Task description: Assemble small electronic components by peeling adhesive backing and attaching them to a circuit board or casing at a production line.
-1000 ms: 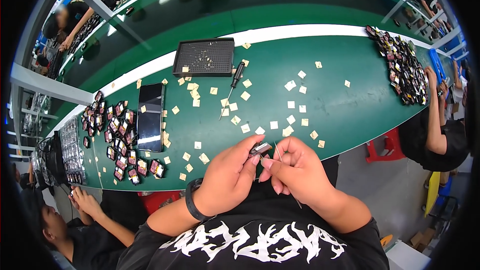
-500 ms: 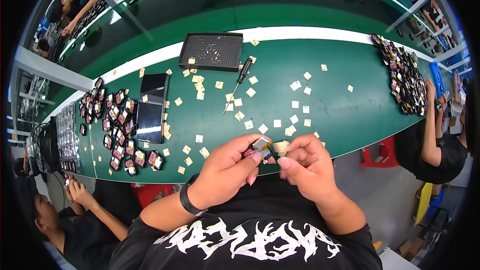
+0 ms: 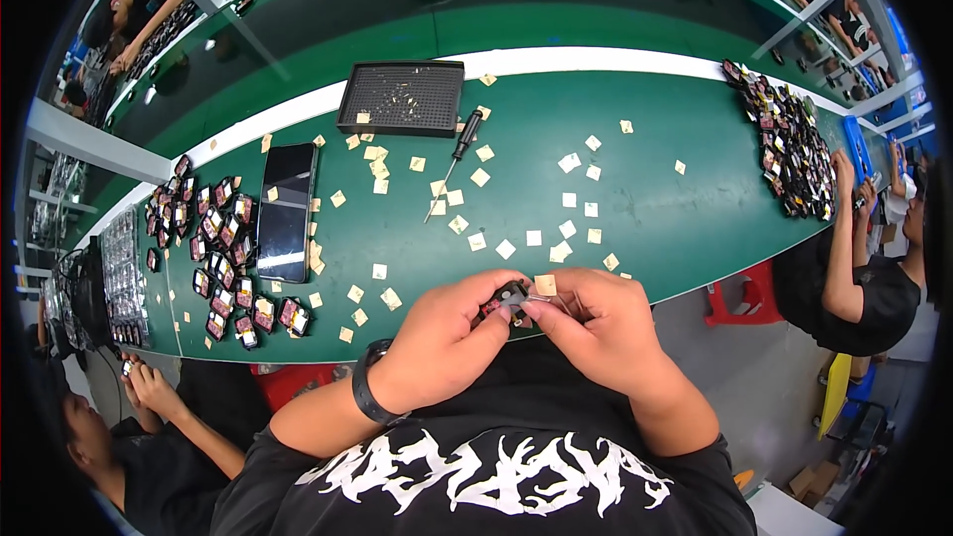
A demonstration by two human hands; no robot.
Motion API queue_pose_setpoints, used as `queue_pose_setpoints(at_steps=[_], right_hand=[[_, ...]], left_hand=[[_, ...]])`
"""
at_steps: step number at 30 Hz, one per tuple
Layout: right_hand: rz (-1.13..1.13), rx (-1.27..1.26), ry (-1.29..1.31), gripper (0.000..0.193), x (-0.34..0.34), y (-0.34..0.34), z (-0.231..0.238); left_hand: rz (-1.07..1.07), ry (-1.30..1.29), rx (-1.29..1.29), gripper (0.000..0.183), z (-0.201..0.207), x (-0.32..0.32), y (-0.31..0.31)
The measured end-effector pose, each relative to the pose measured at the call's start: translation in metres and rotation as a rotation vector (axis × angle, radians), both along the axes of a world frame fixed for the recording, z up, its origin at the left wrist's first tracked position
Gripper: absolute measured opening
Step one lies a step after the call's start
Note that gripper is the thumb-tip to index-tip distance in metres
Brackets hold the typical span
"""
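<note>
My left hand is closed around a small black electronic housing, held in front of my body at the table's near edge. Thumb and fingers of my right hand pinch a small silver flat piece against the right side of the housing. A cream paper square sits at the tip of my right index finger. My fingers cover much of the housing and most of the silver piece. Similar cream paper squares lie scattered on the green table beyond my hands.
A black phone, a screwdriver and a black grid tray lie farther back. Small black units cluster at left; a larger pile stands at right. Co-workers sit on both sides, near a red stool.
My right hand has come in against the housing, and the silver piece is now between its fingers. The paper square has turned upward at the fingertip. The whole view has shifted slightly.
</note>
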State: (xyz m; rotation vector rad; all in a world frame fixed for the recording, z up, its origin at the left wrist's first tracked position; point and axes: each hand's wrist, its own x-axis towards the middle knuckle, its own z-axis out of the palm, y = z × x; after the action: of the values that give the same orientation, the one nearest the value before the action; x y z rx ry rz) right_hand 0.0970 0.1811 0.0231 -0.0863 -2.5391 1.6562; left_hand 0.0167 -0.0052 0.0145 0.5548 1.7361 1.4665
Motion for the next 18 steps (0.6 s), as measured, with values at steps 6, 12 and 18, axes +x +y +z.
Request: queue_pose_setpoints(at_steps=[6, 12, 18], right_hand=[[-0.100, -0.581, -0.239, 0.011, 0.009, -0.010, -0.007], [-0.142, -0.388, -0.212, 0.010, 0.015, -0.015, -0.018], [-0.223, -0.545, -0.219, 0.014, 0.015, -0.017, -0.024]], left_hand=[[-0.012, 0.136, 0.015, 0.028, -0.003, -0.002, -0.001], [-0.047, 0.200, 0.038, 0.036, -0.004, 0.000, -0.003], [-0.070, 0.277, 0.051, 0.051, -0.004, 0.003, -0.006]])
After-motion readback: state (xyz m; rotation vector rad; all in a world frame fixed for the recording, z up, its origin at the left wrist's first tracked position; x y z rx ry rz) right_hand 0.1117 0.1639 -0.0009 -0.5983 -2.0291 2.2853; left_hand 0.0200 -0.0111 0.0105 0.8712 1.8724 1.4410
